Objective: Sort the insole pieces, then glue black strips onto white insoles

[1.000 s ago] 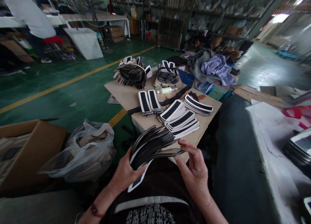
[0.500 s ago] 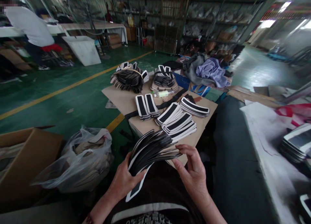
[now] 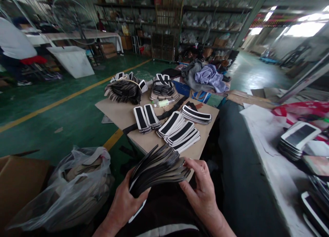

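A stack of dark strips (image 3: 156, 170) is held above the lap, at the near edge of the table (image 3: 109, 108). One end is gripped firmly between the thumb and fingers of the left hand (image 3: 125, 197), and a pale-edged strip juts out below that thumb. The other end is splayed into layers, and its lower corner is met by the thumb and fingertips of the right hand (image 3: 202, 185); whether the ends are pinched there or only touched cannot be told.

The step in hand is judged to be a leafing or fanning of the strips. For such handling, a steady left grip and a light right fingertip, by which single edges can be parted, seem to be called for.

White-bordered piles (image 3: 181, 131) are laid out on the table, with a bottle (image 3: 163, 102) on its side behind them (what it holds, if anything, cannot be made out). Farther back, a banded bundle (image 3: 123, 91) is set down.

To the left, pale pieces (image 3: 89, 170) are contained in a clear bag (image 3: 51, 202), slumped and loosely open. Beside it a box (image 3: 23, 189) is partly seen, its contents hidden. A white bin (image 3: 77, 64) is stood across the floor; its inside cannot be read.
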`<state>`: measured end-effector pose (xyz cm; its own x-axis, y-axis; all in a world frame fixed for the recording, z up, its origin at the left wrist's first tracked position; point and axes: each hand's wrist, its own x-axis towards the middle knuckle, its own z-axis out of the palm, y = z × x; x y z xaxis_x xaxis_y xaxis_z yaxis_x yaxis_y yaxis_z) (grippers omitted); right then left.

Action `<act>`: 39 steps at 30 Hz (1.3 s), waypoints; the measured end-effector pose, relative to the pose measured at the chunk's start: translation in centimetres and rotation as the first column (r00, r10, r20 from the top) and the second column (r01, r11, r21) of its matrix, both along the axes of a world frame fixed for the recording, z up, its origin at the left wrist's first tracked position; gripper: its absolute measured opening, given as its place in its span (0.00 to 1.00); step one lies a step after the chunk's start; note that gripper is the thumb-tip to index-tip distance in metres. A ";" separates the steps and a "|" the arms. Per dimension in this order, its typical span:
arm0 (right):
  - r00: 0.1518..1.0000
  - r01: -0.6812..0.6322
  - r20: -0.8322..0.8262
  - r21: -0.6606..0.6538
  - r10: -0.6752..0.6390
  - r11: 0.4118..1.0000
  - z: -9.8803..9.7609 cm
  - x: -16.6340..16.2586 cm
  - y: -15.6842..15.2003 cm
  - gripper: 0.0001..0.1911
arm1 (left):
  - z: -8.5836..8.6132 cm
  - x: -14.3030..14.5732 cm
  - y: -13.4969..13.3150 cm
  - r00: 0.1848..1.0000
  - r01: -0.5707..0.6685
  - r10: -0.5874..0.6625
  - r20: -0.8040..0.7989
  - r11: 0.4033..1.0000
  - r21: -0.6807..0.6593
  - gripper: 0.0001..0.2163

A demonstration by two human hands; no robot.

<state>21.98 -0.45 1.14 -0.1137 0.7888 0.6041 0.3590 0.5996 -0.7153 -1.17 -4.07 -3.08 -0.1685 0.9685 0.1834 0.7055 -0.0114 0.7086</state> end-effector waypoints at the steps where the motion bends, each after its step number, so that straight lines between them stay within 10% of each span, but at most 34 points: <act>1: 1.000 0.001 0.015 0.015 -0.001 1.000 0.1 0.1 -0.1 0.26 | 0.0 0.0 0.0 1.000 -0.002 0.002 -0.002 1.000 0.003 0.25; 17: 0.990 -0.081 0.100 -0.141 0.096 0.987 3.1 0.9 0.6 0.15 | -1.1 0.0 0.0 0.994 -0.105 0.104 -0.029 0.994 -0.038 0.27; 39: 1.000 0.025 0.008 0.042 -0.025 0.999 2.0 0.1 -0.2 0.13 | -0.4 1.3 -0.6 0.977 -0.205 0.213 0.016 0.956 -0.209 0.34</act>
<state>22.06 -0.68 3.14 -0.0995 0.7657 0.6355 0.3801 0.6195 -0.6869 0.10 -4.71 -3.46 -0.3740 0.9271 -0.0254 0.6493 0.2813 0.7066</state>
